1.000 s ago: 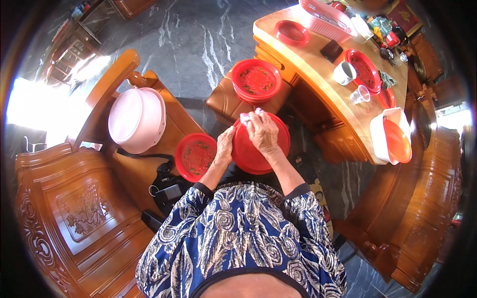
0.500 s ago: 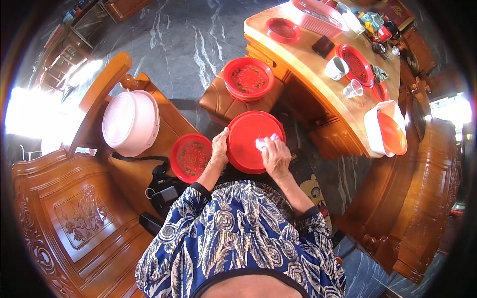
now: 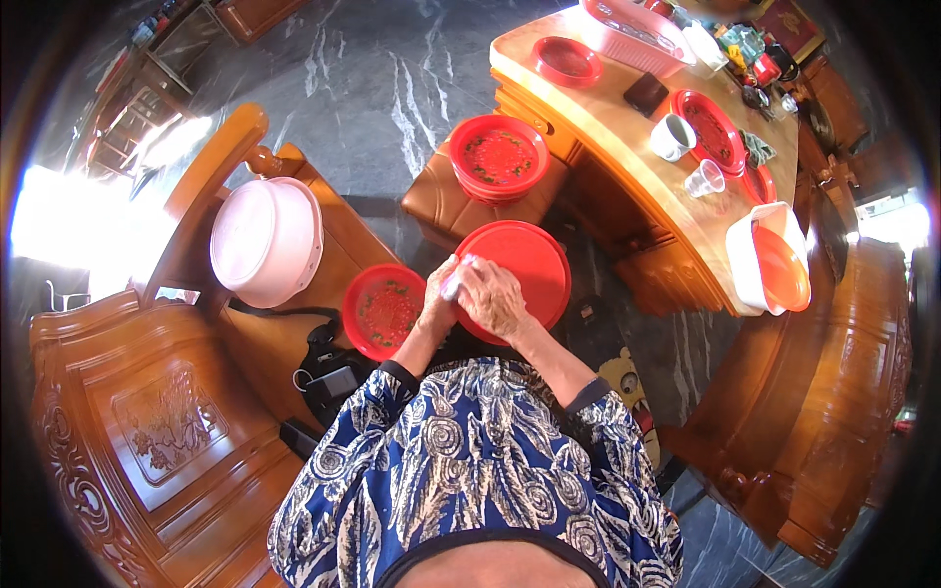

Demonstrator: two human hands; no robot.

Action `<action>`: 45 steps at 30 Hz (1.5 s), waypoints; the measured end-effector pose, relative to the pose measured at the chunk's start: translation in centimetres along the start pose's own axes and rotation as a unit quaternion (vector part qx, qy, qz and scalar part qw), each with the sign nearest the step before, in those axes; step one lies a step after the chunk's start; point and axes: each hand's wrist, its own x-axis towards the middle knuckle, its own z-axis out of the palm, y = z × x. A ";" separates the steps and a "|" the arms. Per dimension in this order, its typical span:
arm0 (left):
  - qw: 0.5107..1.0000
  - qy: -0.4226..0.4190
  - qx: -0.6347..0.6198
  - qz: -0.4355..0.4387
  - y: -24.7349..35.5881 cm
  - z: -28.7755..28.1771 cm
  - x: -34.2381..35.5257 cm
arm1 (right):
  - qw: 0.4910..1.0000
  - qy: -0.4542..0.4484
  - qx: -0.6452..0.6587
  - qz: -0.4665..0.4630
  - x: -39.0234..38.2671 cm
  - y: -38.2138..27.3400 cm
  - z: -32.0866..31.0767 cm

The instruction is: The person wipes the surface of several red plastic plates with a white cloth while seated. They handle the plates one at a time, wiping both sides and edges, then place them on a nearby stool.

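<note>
A plain red basin [image 3: 534, 274] is in front of me, its flat round face turned up. My left hand [image 3: 439, 294] grips its left edge. Closed around a crumpled white and pinkish cloth [image 3: 454, 284], my right hand [image 3: 492, 297] presses at that same left edge, right beside the left hand. Just left of my hands lies a red basin with a green pattern [image 3: 382, 309]. Beyond the plain one, a stack of red patterned basins [image 3: 499, 157] stands on a brown leather stool [image 3: 431, 201].
A pink tub [image 3: 265, 242] rests on the wooden bench at left. The wooden table [image 3: 627, 127] at right bears red dishes, a white cup [image 3: 672, 137], a clear plastic cup [image 3: 705, 177] and a white container [image 3: 743, 257]. A black bag [image 3: 323, 367] lies near my left arm.
My right hand has moved with the cloth from the basin's right side across to its left edge, beside my left hand. The view has shifted slightly.
</note>
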 end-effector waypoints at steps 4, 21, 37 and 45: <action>0.991 0.053 0.083 0.090 -0.7 1.1 -0.2 | 0.996 0.024 -0.060 0.069 2.2 2.5 -1.0; 0.993 0.032 0.064 0.095 0.7 6.0 -3.6 | 0.989 0.143 0.033 -0.022 0.0 -2.2 -5.7; 0.961 0.123 0.192 0.159 -0.5 5.7 -5.8 | 0.961 0.184 -0.078 0.189 2.2 3.9 -5.0; 0.963 0.072 0.261 0.018 2.7 3.6 -5.3 | 0.951 0.169 -0.135 0.219 -2.5 5.9 -4.3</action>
